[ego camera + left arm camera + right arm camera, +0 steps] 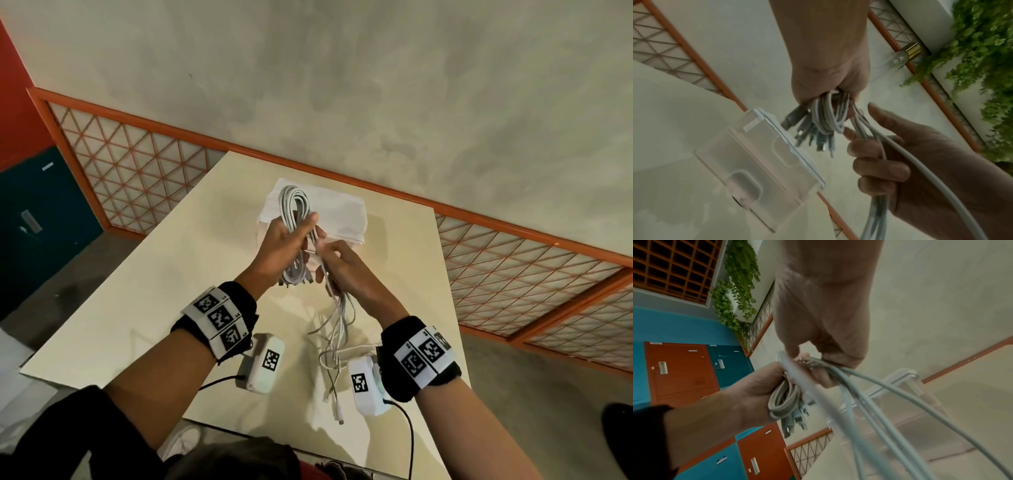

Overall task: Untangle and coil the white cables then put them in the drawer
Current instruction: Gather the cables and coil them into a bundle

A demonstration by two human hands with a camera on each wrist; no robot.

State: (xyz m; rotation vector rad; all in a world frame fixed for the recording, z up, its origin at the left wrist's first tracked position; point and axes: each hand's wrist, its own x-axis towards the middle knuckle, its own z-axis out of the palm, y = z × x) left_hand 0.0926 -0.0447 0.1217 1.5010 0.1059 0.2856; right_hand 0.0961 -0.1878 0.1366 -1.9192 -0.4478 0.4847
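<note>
Loose tails (337, 346) hang nearest, trailing from the right hand (346, 270) down onto the table (137, 308), plugs lying at the near edge. Right hand has its fingers curled round those strands just below the coil (295, 219).

Left hand (284, 246) grips the coil at mid-height, fingers wrapped round the bundle, thumb on top. Coil sits in the air above the drawer (342, 214), a translucent white box on the table's far side.

Step in hand: coiling, judged part done. Several loops are already gathered, a fair length is still slack. Untangling of the slack looks unfinished, though blur in the wrist views makes that hard to confirm.

Next move calls for the right hand to feed slack up and lay another loop into the left hand's grip, keeping the strands parallel so the tails don't knot.

Orientation: the coil is an elongated oval, long axis running away from the person, closed loop end pointing at the far wall, connector ends (807, 134) pointing back toward the person.
</note>
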